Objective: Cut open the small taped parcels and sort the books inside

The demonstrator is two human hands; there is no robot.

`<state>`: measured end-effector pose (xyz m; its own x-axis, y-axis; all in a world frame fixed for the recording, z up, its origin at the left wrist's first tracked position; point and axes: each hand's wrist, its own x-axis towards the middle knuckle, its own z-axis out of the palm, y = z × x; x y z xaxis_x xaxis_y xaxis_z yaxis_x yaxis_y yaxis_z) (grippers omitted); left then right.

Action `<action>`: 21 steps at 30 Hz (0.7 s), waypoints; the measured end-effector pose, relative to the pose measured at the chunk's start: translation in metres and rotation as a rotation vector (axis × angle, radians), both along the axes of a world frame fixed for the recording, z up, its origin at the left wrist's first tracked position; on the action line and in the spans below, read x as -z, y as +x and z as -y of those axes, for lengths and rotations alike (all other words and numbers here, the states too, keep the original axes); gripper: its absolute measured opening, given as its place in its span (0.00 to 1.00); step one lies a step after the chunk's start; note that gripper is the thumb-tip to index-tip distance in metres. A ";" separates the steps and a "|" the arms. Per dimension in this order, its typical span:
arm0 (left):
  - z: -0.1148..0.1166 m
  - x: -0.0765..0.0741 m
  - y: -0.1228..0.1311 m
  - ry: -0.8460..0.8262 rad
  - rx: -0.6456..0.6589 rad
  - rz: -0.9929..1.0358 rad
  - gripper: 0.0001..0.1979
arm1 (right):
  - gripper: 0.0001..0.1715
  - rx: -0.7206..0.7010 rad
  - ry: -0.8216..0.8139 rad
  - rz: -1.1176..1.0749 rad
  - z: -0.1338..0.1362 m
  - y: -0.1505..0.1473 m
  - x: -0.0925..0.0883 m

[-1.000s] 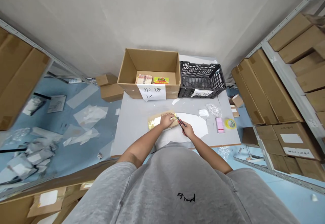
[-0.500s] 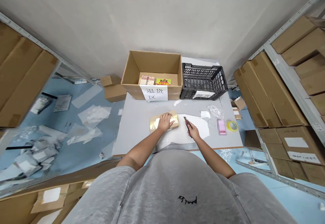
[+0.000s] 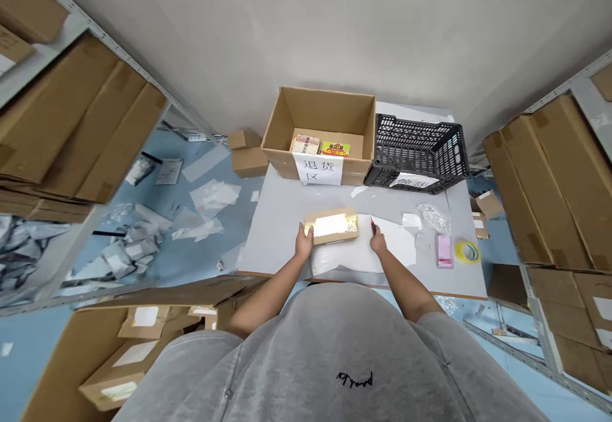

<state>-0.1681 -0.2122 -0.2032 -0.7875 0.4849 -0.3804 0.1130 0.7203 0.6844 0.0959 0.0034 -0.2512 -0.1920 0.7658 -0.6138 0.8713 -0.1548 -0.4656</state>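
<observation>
A small cardboard box (image 3: 331, 225) with a white label and yellowish tape lies on a white plastic mailer bag (image 3: 345, 257) near the table's front. My left hand (image 3: 304, 242) grips the box at its left end, thumb on the near side. In my right hand (image 3: 378, 241), just right of the box, is a red and black utility knife (image 3: 373, 224), its tip pointing away from me. The knife and the box are apart.
Behind stand an open carton (image 3: 318, 109) with two small packages and a black plastic crate (image 3: 421, 151). Bubble wrap (image 3: 433, 217), a pink item (image 3: 444, 250) and a yellow tape roll (image 3: 468, 252) lie to the right. Shelves of cartons flank both sides.
My left hand has slid from the box's top to its left end. The box's label now shows. The knife stays in my right hand, and the camera view has shifted left.
</observation>
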 end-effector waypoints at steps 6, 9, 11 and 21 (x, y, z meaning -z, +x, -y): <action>0.001 0.002 0.002 0.137 0.020 0.057 0.36 | 0.52 -0.013 -0.036 0.091 0.000 -0.006 0.009; 0.002 -0.001 -0.002 0.131 0.017 0.079 0.34 | 0.54 -0.071 -0.011 0.103 0.005 -0.005 0.010; 0.003 -0.003 -0.004 0.116 0.007 0.090 0.35 | 0.55 -0.106 0.006 0.128 0.010 -0.005 0.008; -0.010 -0.007 -0.013 0.173 -0.075 0.197 0.34 | 0.40 0.026 0.110 -0.486 0.015 -0.057 -0.024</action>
<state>-0.1811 -0.2020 -0.1966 -0.7426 0.4991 -0.4465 -0.0842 0.5918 0.8016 0.0388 -0.0112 -0.2272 -0.4160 0.8294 -0.3729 0.5456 -0.1004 -0.8320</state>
